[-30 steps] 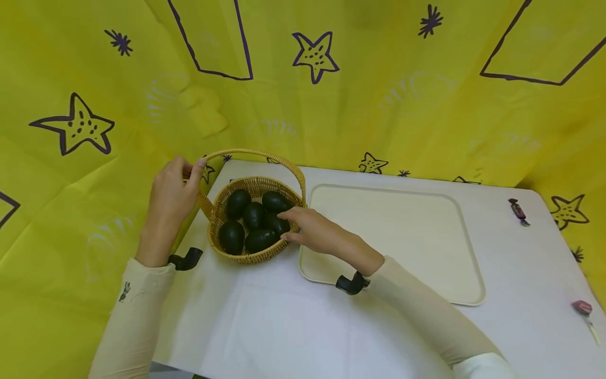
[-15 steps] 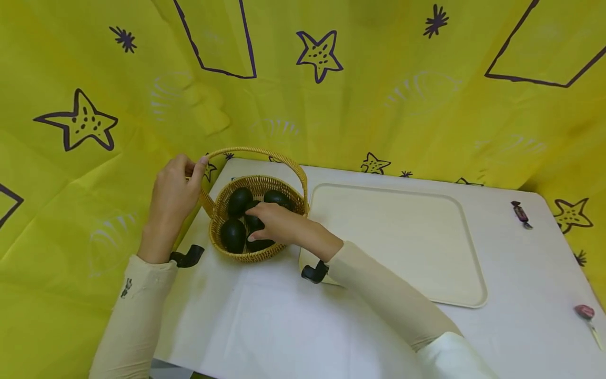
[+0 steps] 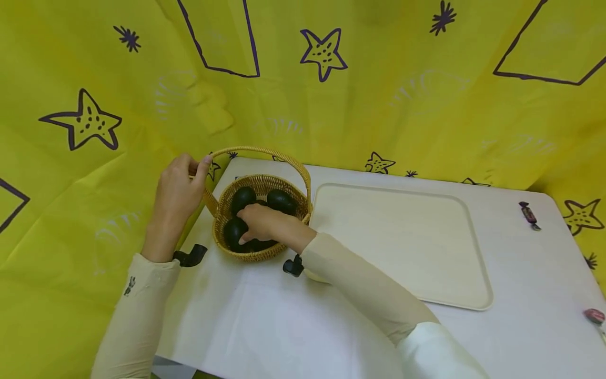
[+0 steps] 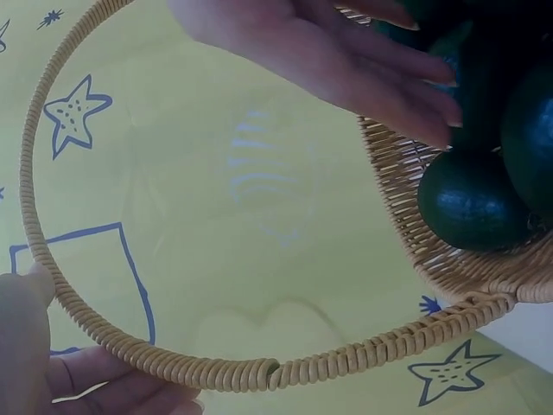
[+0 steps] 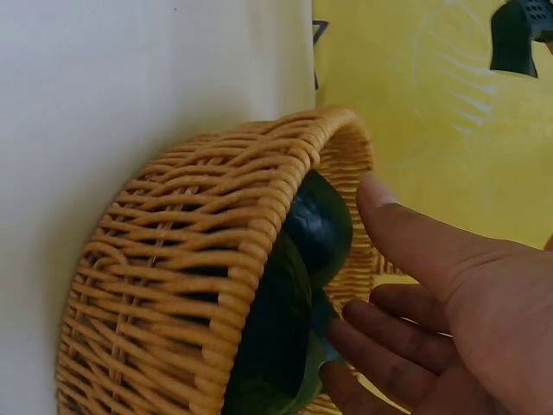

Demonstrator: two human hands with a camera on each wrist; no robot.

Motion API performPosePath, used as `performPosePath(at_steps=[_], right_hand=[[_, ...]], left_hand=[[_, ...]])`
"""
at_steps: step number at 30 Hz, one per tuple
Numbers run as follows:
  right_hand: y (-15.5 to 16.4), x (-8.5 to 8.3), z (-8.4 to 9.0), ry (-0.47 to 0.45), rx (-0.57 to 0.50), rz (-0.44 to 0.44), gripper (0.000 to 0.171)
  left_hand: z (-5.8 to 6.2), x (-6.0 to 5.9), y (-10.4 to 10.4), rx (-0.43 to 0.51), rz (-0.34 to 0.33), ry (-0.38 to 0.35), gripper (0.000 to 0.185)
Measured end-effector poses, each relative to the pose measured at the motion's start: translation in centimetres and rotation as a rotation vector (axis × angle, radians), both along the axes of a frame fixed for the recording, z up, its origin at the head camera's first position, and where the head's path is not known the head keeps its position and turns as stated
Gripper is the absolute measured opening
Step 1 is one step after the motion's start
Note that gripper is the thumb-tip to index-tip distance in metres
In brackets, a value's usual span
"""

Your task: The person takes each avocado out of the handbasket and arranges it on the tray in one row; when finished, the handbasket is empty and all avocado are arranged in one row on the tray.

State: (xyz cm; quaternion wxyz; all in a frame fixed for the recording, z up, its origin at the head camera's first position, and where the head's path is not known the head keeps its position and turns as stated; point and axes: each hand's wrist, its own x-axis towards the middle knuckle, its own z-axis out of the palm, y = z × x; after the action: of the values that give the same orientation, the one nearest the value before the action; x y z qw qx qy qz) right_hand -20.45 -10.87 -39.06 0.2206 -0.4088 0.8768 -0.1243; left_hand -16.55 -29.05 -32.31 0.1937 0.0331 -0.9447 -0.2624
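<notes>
A wicker basket (image 3: 253, 256) stands at the back left of the table, with several dark green avocados (image 3: 243, 199) inside. My left hand (image 3: 180, 195) holds the left side of its tall arched handle (image 4: 216, 372), fingers and thumb around the woven cane. My right hand (image 3: 267, 223) reaches over the basket's right rim, above the avocados. In the right wrist view its thumb and fingers are spread apart beside an avocado (image 5: 318, 229) and grip nothing. Whether the fingertips touch an avocado I cannot tell. The hand covers some of the fruit in the head view.
A cream rectangular tray (image 3: 402, 242) lies right of the basket, partly under my right forearm. Near the table's right edge are a wrapped candy (image 3: 528, 215) and a lollipop (image 3: 594, 316). A yellow patterned curtain (image 3: 284, 105) hangs behind the table.
My right hand has moved left from the basket's right rim to over the avocados in the middle. The left hand keeps its hold on the handle. The whole view has shifted slightly.
</notes>
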Motion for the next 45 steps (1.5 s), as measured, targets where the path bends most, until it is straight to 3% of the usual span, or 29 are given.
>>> performPosePath(at_steps=[11,17,30,45], right_hand=[[-1.8,0.0,-0.2,0.019,0.093,-0.002,0.069],[-2.8,0.2,-0.5,0.085,0.158,0.020,0.068],[-3.4,0.4,-1.2,0.142,0.181,0.017,0.070],[-3.6,0.4,-1.6,0.130,0.201,0.023,0.065]], left_hand=[[-0.1,-0.2,-0.4,0.003,0.001,0.012,0.070],[0.1,-0.2,-0.5,0.006,0.004,0.013,0.070],[-0.1,-0.3,-0.4,0.007,0.003,0.012,0.073],[-0.2,-0.4,-0.3,0.006,-0.002,0.024,0.070]])
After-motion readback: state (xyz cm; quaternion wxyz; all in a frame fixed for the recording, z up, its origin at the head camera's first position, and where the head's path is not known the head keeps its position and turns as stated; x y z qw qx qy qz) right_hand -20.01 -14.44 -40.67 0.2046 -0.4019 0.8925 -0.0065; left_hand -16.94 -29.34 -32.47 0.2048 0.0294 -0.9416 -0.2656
